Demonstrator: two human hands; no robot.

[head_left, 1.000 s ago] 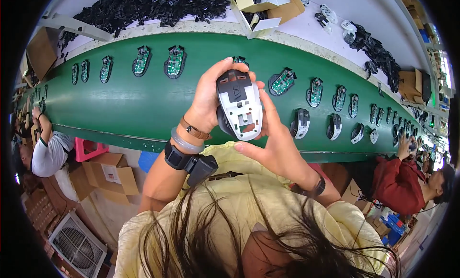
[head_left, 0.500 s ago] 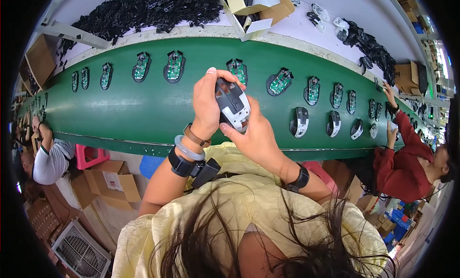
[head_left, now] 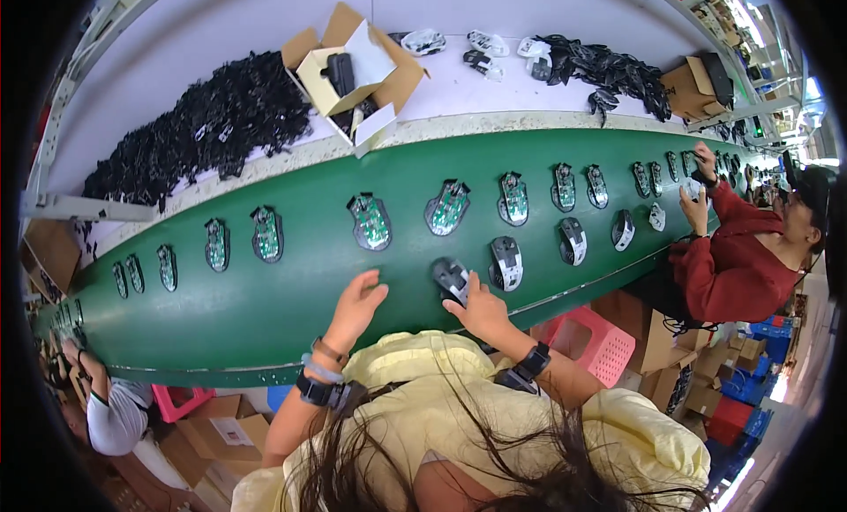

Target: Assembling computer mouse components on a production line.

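Note:
My right hand (head_left: pixel 483 314) grips a grey and black computer mouse top shell (head_left: pixel 451 277) by its near end, low over or on the green conveyor belt (head_left: pixel 304 309). My left hand (head_left: pixel 355 305) hovers over the belt to its left, fingers apart and holding nothing. Just right of the held piece lies a similar grey and white mouse shell (head_left: pixel 506 263), with several more beyond it. Behind my hands runs a row of mouse bases with green circuit boards, among them one base (head_left: pixel 447 207) directly past the held shell.
Along the far ledge are a heap of black plastic parts (head_left: pixel 221 115), an open cardboard box (head_left: pixel 388 128) and pale shells (head_left: pixel 487 42). A person in a red top (head_left: pixel 732 274) handles parts at right; another person (head_left: pixel 119 419) sits at left. A pink stool (head_left: pixel 600 344) stands below the belt.
My left hand has let go of the mouse shell and opened. My right hand has brought the shell down to the belt beside the others. The view has shifted.

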